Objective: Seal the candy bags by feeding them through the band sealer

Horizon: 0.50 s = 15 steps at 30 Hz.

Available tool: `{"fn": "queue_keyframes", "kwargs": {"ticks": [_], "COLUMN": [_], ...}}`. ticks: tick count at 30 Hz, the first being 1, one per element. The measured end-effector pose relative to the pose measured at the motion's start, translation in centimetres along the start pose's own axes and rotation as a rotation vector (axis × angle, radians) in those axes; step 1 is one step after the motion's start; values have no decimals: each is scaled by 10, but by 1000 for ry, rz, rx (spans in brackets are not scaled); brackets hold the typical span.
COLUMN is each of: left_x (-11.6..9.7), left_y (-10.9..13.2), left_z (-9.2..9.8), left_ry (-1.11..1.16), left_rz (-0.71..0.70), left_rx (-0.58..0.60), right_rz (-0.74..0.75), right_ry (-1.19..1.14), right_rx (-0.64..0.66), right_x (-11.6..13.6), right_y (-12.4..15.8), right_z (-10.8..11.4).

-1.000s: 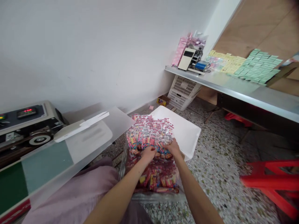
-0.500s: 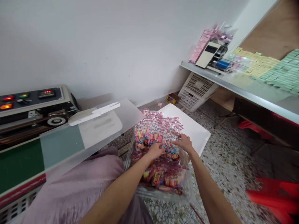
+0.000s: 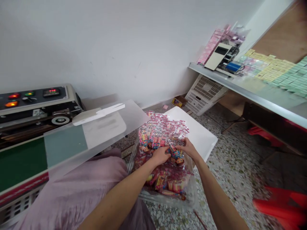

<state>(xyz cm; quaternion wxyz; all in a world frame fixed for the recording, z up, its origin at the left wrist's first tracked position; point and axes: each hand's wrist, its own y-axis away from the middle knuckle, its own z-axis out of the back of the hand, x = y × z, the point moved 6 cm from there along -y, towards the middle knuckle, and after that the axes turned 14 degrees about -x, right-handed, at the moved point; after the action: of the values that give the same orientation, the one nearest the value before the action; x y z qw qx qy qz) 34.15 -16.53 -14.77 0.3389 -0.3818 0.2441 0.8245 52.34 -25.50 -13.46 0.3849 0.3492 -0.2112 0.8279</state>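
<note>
Many clear plastic packets (image 3: 155, 139) with colourful printed contents and doll-like heads lie in rows in a clear plastic tub (image 3: 195, 195). My right hand (image 3: 189, 149) has its fingers bent around the upper edge of one blue and pink packet (image 3: 176, 154). Against the left side of that same packet, my left hand (image 3: 161, 156) is closed, with its fingertips partly hidden. More packets (image 3: 165, 183) fill the near part of the tub, below my left hand.
On the left stands a sealing machine (image 3: 38, 105) with lit buttons, beside a conveyor belt (image 3: 21, 169) and a translucent sheet (image 3: 134, 116). A white board (image 3: 201, 131) lies behind the tub. White crates (image 3: 203, 92) sit under a metal table (image 3: 268, 95) holding stacked boxes.
Both hands stay at the packets. The blue and pink packet has shifted slightly down and appears more raised between my hands. The whole view has moved a little.
</note>
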Motion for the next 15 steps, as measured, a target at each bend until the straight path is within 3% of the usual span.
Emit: {"fn": "queue_keyframes", "kwargs": {"ticks": [8, 15], "left_x": [2, -5], "left_y": [0, 10], "left_z": [-4, 4], "left_ry": [39, 136], "left_rz": [-54, -23], "left_rx": [22, -30], "right_rz": [-51, -48], "right_ry": [-14, 57], "right_rx": [22, 1], "right_x": [19, 42], "right_y": [11, 25], "right_z": [-16, -2]}}
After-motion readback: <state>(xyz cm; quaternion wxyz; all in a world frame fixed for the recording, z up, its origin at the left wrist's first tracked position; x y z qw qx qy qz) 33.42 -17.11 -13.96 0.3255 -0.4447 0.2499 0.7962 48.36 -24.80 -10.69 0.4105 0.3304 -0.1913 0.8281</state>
